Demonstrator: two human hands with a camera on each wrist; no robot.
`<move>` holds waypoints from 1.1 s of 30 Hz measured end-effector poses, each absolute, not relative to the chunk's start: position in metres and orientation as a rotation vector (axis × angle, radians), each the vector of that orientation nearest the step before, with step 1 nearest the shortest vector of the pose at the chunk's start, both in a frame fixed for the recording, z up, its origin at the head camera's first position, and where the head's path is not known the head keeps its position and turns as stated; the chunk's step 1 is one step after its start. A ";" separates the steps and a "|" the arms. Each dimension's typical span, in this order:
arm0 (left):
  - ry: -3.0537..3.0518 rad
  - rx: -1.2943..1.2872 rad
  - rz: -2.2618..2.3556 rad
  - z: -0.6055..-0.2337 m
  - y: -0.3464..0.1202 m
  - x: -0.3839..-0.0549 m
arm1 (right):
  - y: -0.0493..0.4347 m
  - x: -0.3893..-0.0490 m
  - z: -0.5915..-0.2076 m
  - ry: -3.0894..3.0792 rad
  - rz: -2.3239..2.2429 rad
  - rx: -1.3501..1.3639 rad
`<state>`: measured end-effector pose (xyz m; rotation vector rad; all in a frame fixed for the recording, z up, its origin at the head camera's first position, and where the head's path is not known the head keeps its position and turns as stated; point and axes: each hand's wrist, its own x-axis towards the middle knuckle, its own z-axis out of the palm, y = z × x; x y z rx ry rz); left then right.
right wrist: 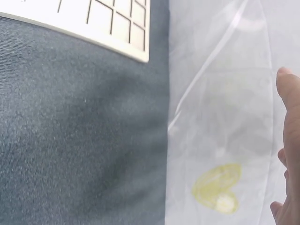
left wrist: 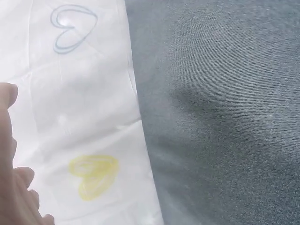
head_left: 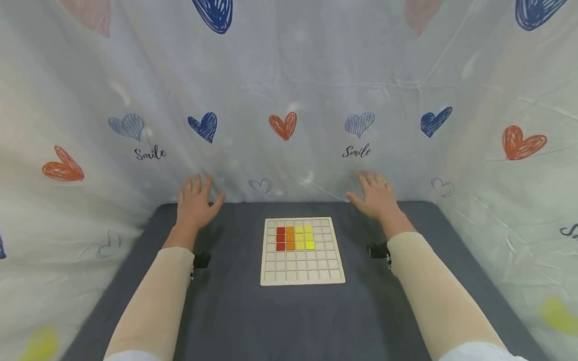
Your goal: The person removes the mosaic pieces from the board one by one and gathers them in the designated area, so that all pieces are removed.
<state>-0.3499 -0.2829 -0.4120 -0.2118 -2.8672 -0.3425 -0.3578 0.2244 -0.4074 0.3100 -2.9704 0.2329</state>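
A pale wooden grid board (head_left: 293, 277) lies on the dark grey table between my two hands. Red tiles (head_left: 281, 238), orange tiles (head_left: 290, 238) and yellow tiles (head_left: 304, 237) form a small block in its upper left part. My left hand (head_left: 195, 205) is held up left of the board with fingers spread, holding nothing. To the board's right, my right hand (head_left: 375, 198) is likewise raised with straight, spread fingers and holds nothing. Only an edge of each hand shows in its own wrist view. A corner of the board (right wrist: 126, 44) appears in the right wrist view.
A white curtain (head_left: 316, 100) printed with hearts and "Smile" hangs behind the table and along both sides. The grey tabletop (head_left: 289, 321) reaches to its foot. Each wrist carries a small black camera, such as the left wrist camera (head_left: 201, 260).
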 end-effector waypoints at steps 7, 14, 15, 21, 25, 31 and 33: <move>-2.864 -0.329 -0.398 -0.424 -0.281 -0.338 | 0.212 -0.357 -0.423 -2.757 0.328 0.488; -2.774 -0.426 -0.537 -0.441 -0.261 -0.322 | 0.190 -0.340 -0.453 -2.699 0.544 0.521; -2.776 -0.440 -0.562 -0.445 -0.255 -0.320 | 0.188 -0.336 -0.458 -2.705 0.575 0.507; -2.773 -0.478 -0.763 -0.464 -0.227 -0.307 | 0.173 -0.325 -0.481 -2.744 0.695 0.473; -2.725 -0.483 -0.920 -0.474 -0.214 -0.302 | 0.163 -0.324 -0.486 -2.750 0.782 0.461; -2.621 -0.464 -1.113 -0.492 -0.202 -0.301 | 0.148 -0.325 -0.481 -2.751 0.950 0.493; -2.597 -0.451 -1.169 -0.497 -0.200 -0.303 | 0.142 -0.328 -0.478 -2.738 1.004 0.508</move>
